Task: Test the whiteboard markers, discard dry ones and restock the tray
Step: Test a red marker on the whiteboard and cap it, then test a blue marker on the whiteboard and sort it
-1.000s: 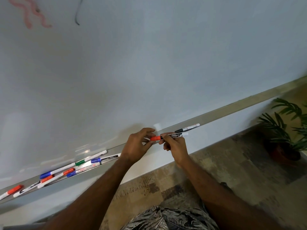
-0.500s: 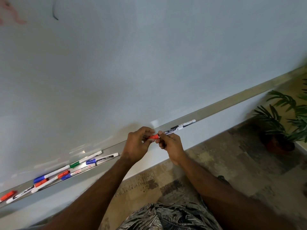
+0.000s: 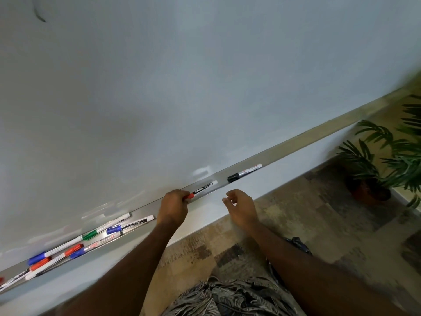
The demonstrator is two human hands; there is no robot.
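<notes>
- Half a second ago both hands were on the red-capped marker (image 3: 203, 189). The right hand (image 3: 241, 206) has since let go and hangs in front of the tray (image 3: 296, 144), apart from it, fingers loosely curled around nothing.
- The left hand (image 3: 174, 206) keeps its fingers curled tight round the marker's red end. The white barrel now points along the tray and sits low over it; I cannot tell whether it touches.
- The black-capped marker (image 3: 245, 172) lies in the tray as before, just past the held marker's free end.
- Toward the tray's left end lies the same loose cluster of markers (image 3: 91, 238), with green, blue and red caps, some crossing one another.
- The outermost markers at the tray's left end are cut off by the picture edge.
- The left hand's fingers cover most of the red cap, so whether it is fully seated cannot be made out.
- Above the tray, the whiteboard (image 3: 205, 87) shows a short dark stroke (image 3: 39, 15) at the top left.
- The potted plant (image 3: 387, 165) beyond the tray's right end is blurred.
</notes>
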